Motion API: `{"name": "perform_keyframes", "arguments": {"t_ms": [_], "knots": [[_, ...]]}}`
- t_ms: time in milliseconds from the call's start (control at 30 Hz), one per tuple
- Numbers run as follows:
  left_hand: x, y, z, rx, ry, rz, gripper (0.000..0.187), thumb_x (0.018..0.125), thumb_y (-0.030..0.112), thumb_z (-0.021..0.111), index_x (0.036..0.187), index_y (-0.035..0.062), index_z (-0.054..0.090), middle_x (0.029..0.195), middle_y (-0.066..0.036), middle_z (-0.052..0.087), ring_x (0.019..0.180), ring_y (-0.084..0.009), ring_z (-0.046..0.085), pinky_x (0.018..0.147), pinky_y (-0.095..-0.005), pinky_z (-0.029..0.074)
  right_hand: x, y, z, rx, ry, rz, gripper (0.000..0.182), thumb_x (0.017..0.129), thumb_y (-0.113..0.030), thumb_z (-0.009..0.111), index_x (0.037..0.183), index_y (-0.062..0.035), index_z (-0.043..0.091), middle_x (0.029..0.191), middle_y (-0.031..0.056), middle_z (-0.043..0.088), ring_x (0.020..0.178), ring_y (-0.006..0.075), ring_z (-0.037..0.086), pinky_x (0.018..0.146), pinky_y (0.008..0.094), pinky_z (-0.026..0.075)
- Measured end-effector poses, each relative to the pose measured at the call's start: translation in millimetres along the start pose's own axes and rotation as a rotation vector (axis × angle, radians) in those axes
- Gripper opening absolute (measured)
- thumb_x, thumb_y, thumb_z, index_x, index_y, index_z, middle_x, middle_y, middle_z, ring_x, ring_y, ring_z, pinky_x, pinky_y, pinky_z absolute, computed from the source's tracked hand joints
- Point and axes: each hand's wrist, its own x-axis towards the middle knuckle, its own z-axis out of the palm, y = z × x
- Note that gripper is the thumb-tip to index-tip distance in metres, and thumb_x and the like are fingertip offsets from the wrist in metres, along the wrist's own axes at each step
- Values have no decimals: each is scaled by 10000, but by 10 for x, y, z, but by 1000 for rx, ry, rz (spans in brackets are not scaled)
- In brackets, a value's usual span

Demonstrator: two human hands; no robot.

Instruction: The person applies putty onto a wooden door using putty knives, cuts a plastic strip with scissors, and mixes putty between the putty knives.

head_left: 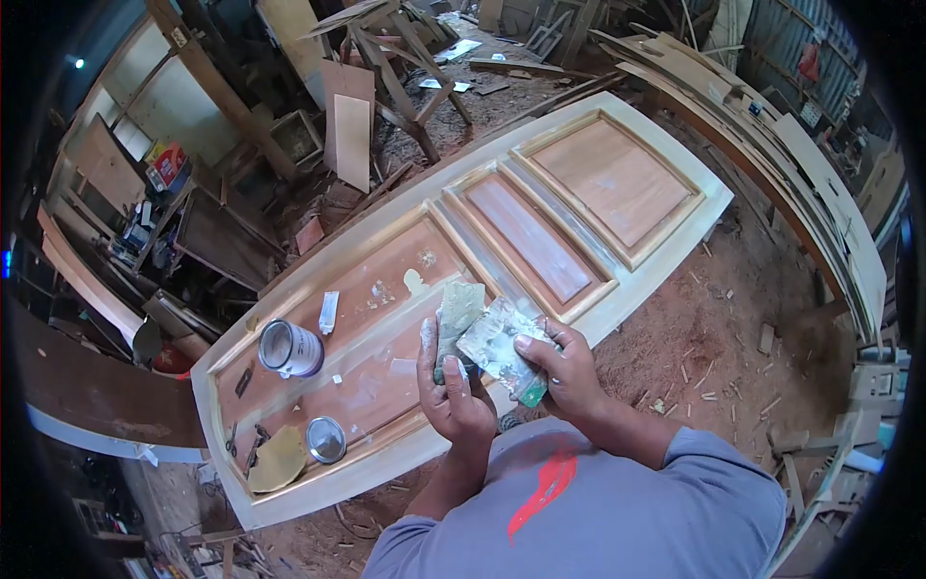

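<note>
My left hand (455, 400) is closed around a flat, putty-coated spreader (462, 307), its fingers smeared with white. In my right hand (571, 374), a second putty-smeared spreader (497, 340) with a green corner is pinched between thumb and fingers. The two spreaders overlap at their edges in front of my chest. Below them lies a panelled wooden door (690, 179) with pale filler on its frame. An uncapped can (307, 353) stands on its left part, near a round metal lid (326, 439) and a yellowish sheet (277, 460).
A small white tube-like piece (329, 312), a dark flat tool (244, 381) and dark metal tools (257, 444) lie on the door. Stacked boards (801, 183) run along the right. A wooden trestle (400, 96) stands behind, and wood scraps litter the dirt floor (709, 318).
</note>
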Motion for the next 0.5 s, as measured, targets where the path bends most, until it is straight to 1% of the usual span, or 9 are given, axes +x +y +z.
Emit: {"name": "perform_keyframes", "arguments": {"t_ms": [33,133,233,333,433,500], "knots": [[-5,-7,0,-10,-10,-9,553,1045,102,520,1529,-87,330,1504,-252,477,1318,-306,574,1078,-399,518,3,-9,-6,-48,22,-9,215,962,-122,689,1102,38,654,968,73,703,827,103,673,742,271,567],[41,3,-47,98,-71,-58,548,1025,73,562,1509,-94,366,1436,-238,538,1274,-287,602,1067,-402,515,43,-40,-116,-174,9,-33,215,959,-130,695,1094,35,664,923,59,701,811,88,654,719,254,547],[82,-31,-195,47,-134,-186,545,992,31,610,1481,-103,409,1369,-213,590,1230,-271,625,1055,-392,515,58,-204,-122,-341,29,-70,218,941,-146,710,1050,40,680,872,45,693,789,80,630,701,257,527],[76,-44,-299,131,-220,-224,517,973,5,628,1446,-109,454,1328,-203,620,1204,-263,640,1052,-386,512,78,-322,-213,-580,4,-142,229,921,-166,727,997,46,688,849,46,690,779,84,616,694,272,518],[48,-8,-264,181,-201,-173,512,957,-21,640,1432,-108,470,1325,-203,624,1203,-256,640,1051,-383,511,-28,-459,-114,-711,-4,-202,245,907,-181,738,968,51,691,846,53,689,781,88,611,689,281,511],[-9,-65,-268,184,-151,-129,495,954,-30,639,1418,-106,484,1315,-203,632,1193,-255,645,1050,-392,511,-29,-418,-156,-696,10,-194,250,908,-183,740,969,54,688,845,54,689,786,87,612,691,282,513]]}}
